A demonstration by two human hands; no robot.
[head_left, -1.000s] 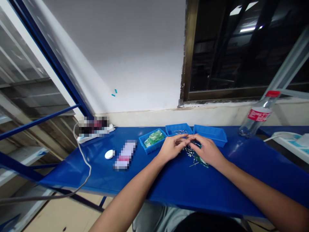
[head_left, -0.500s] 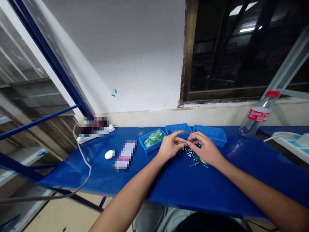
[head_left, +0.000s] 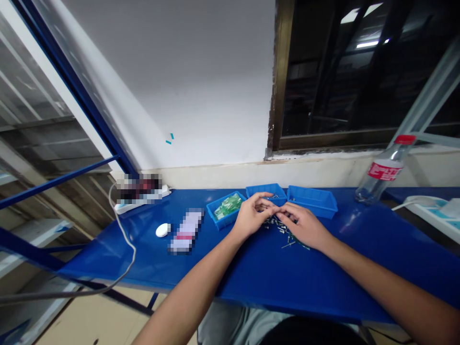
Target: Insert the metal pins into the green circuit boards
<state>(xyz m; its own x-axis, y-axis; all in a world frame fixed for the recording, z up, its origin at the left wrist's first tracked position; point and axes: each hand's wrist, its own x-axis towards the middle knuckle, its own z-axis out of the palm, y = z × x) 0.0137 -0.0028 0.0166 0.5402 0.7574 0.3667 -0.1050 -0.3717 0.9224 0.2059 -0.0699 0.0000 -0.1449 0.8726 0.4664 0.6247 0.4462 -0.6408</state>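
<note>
Over a loose pile of small metal screws (head_left: 282, 229), my left hand (head_left: 252, 213) and my right hand (head_left: 305, 225) meet at the fingertips. The left thumb and fingers are bent together, its index finger reaching out above. My right hand is curled with its thumb against the fingers, close to the left thumb. Whatever is pinched between them is hidden by the fingers. Under my right hand, a piece of green clear plastic (head_left: 304, 247) shows partly beside the screws. The screws lie directly on the blue table (head_left: 258, 273).
Behind my left hand stands a blue tray (head_left: 227, 222) holding green packets. A middle blue tray (head_left: 259, 188) contains some metal pieces, with a right blue tray (head_left: 318, 205) beside it. A red-capped bottle (head_left: 384, 171), a white round object (head_left: 163, 230) and a power strip (head_left: 143, 198) are around.
My right hand has turned flatter and lower over the screws, covering more of the green plastic. The left fingers have curled in closer to it. The trays have not moved.
</note>
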